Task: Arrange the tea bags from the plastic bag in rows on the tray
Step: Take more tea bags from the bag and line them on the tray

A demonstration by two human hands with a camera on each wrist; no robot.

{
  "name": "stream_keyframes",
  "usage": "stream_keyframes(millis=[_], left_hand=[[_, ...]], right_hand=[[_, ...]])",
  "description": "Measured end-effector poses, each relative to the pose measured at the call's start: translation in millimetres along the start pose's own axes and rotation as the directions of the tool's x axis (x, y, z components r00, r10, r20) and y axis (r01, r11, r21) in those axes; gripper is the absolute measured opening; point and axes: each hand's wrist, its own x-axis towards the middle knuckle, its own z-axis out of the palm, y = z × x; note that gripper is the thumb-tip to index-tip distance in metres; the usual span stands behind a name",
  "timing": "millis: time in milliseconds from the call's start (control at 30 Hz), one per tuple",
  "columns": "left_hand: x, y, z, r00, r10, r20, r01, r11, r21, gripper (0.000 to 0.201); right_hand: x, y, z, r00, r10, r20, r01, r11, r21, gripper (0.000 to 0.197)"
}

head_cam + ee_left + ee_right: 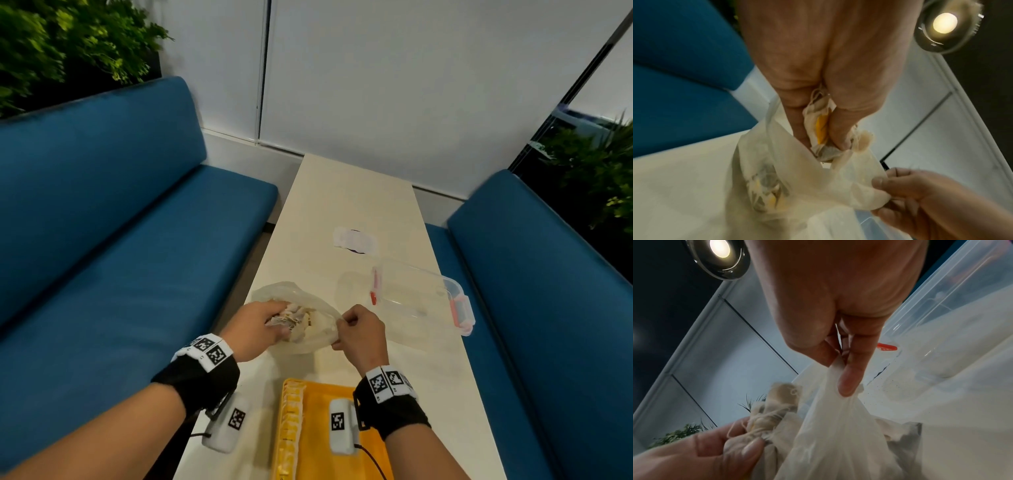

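A thin translucent plastic bag (pixel 320 334) lies on the white table, with more tea bags (pixel 766 191) showing through its side. My left hand (pixel 270 318) reaches into its mouth and grips a bunch of tea bags (pixel 820 126) with strings and yellow tags. My right hand (pixel 346 330) pinches the bag's rim (pixel 835 369) between thumb and finger and holds it open. The yellow tray (pixel 342 390) sits near the table's front edge, under my right wrist, with a column of tea bags (pixel 291 428) along its left side.
A clear plastic box (pixel 421 294) with orange clips lies right of the bag. A pale wrapper (pixel 354 240) rests farther back on the table (pixel 342 192). Blue benches (pixel 120 240) flank both sides, and a wall closes off the table's far end.
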Motion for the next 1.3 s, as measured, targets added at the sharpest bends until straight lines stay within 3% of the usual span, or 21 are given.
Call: stream_keyframes(millis=[133,233,300,400,500,900,1000,1133,1300], left_hand=[[-17,2,-1,0.995,-0.096,-0.030,0.083,0.952,-0.294,0.019],[-29,10,0,0.984,-0.175,0.045,0.163,0.751,-0.640,0.024],[-38,15,1,0.971,-0.215,0.107,0.219,0.609,-0.762,0.028],[-52,18,4,0.958,-0.230,0.168,0.265,0.504,-0.822,0.030],[-67,19,8,0.955,-0.190,0.226,0.288,0.421,-0.860,0.036],[-115,10,27,0.904,-0.216,0.370,0.407,0.163,-0.899,0.038],[-122,6,33,0.897,-0.248,0.365,0.414,0.186,-0.891,0.044],[-127,1,40,0.920,-0.321,0.224,0.313,0.260,-0.913,0.027],[-129,-2,39,0.907,-0.376,0.188,0.300,0.267,-0.916,0.025]], right_hand=[[-6,0,-2,0.998,-0.009,0.056,0.007,0.999,0.039,0.001],[-16,-2,-5,0.991,-0.134,0.005,0.134,0.986,-0.095,0.022],[-34,-9,-8,0.952,-0.302,-0.039,0.297,0.949,-0.110,0.028],[-62,-18,-4,0.870,-0.482,0.105,0.490,0.870,-0.062,0.027],[-75,-15,5,0.837,-0.481,0.262,0.510,0.859,-0.053,0.029],[-116,11,29,0.783,-0.498,0.374,0.600,0.764,-0.238,0.027],[-126,14,37,0.756,-0.510,0.409,0.633,0.730,-0.260,0.028],[-135,13,45,0.744,-0.536,0.400,0.655,0.702,-0.278,0.024],[-139,10,47,0.782,-0.542,0.307,0.621,0.723,-0.304,0.018]])
